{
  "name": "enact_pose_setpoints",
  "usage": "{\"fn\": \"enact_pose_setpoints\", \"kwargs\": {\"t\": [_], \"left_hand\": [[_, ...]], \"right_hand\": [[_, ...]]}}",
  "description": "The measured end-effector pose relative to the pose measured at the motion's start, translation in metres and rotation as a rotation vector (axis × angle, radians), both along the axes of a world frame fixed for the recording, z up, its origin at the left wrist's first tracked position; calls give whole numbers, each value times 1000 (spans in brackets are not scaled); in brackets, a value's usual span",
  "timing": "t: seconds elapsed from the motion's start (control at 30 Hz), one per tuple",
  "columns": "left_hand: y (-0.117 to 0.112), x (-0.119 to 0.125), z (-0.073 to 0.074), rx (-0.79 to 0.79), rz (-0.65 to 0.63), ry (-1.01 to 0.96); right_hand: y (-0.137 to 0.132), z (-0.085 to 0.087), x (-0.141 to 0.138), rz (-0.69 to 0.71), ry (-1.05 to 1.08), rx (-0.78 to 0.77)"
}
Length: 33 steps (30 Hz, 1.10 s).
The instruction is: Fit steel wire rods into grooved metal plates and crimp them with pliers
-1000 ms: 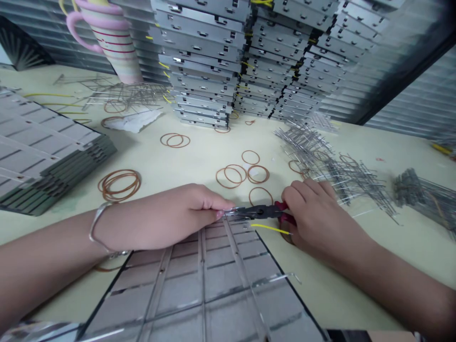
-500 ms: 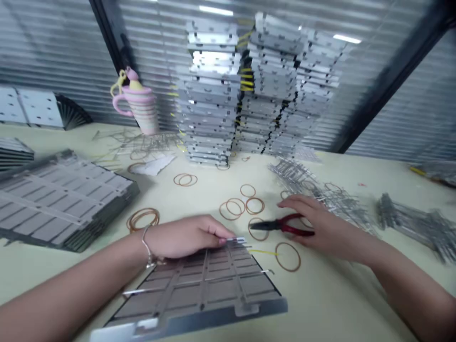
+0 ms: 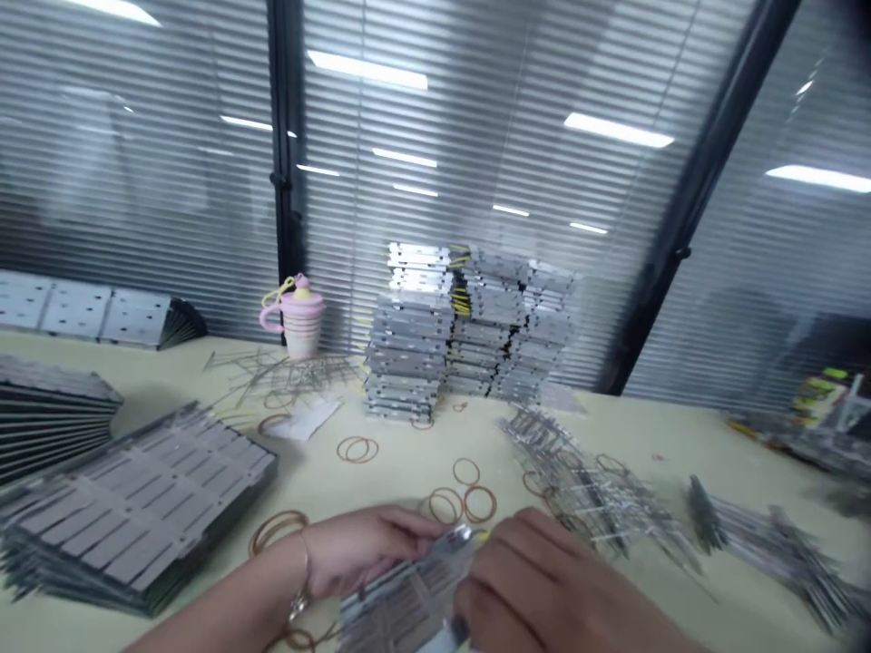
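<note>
My left hand [image 3: 371, 549] is closed on the far left corner of a flat metal panel [image 3: 408, 599] with a grid of slots and pale strips. Curled over the panel's right edge are the fingers of my right hand [image 3: 531, 580]; its thumb is hidden. The panel slants toward me, and its near end runs out of the frame. A bit of yellow shows at its far corner, between the hands. Several brown rings [image 3: 480, 504] lie on the table just beyond them. The red-handled pliers seen earlier are out of sight now.
A stack of similar panels [image 3: 156, 494] lies at left, with a fanned pile [image 3: 54, 417] behind it. Tall metal stacks [image 3: 408, 354] stand by the window blinds. Thin metal rods [image 3: 599, 481] are heaped at right. A pink cup [image 3: 301, 322] stands at the back left.
My view has tilted upward. My right hand has moved left from the red-handled pliers to the panel's edge. The panel has turned and sits lower in view, still in my left hand.
</note>
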<state>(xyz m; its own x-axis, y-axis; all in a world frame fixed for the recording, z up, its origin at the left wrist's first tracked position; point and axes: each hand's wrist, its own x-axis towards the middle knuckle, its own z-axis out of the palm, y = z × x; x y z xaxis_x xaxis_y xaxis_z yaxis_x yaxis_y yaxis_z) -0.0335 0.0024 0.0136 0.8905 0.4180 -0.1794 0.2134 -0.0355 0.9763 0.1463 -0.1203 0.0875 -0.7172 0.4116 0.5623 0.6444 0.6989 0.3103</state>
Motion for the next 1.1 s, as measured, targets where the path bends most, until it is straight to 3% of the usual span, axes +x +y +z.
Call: {"fn": "enact_pose_setpoints", "kwargs": {"t": [0.07, 0.13, 0.2, 0.3, 0.37, 0.43, 0.6, 0.77, 0.9, 1.0, 1.07, 1.1], "left_hand": [[13, -2, -4, -411, 213, -118], [24, -2, -10, -579, 424, -245], [31, -2, -16, -558, 532, -319], [31, 0, -24, -508, 519, -318], [27, 2, -25, -460, 482, -301], [23, 3, -25, -401, 461, -286], [20, 6, -24, -282, 452, -233], [20, 6, -20, -203, 423, -187], [18, 10, -16, -106, 414, -136], [10, 9, -6, 34, 438, -94], [4, -3, 9, 234, 507, -66], [2, -14, 19, 505, 577, -1]], "right_hand": [[-1, 17, 9, -114, 46, 22], [4, 43, 22, -223, 86, 51], [20, 73, 31, -326, 106, 188], [65, 113, 31, -505, 89, 364], [103, 130, 21, -657, 78, 386], [141, 139, 6, -682, 64, 366], [210, 130, -22, -676, -25, 260], [224, 111, -17, -678, -49, 112], [193, 113, 16, -665, -8, 29], [145, 108, 64, -566, -94, -116], [106, 89, 107, -417, -258, -434], [86, 75, 130, -424, -308, -587]]}}
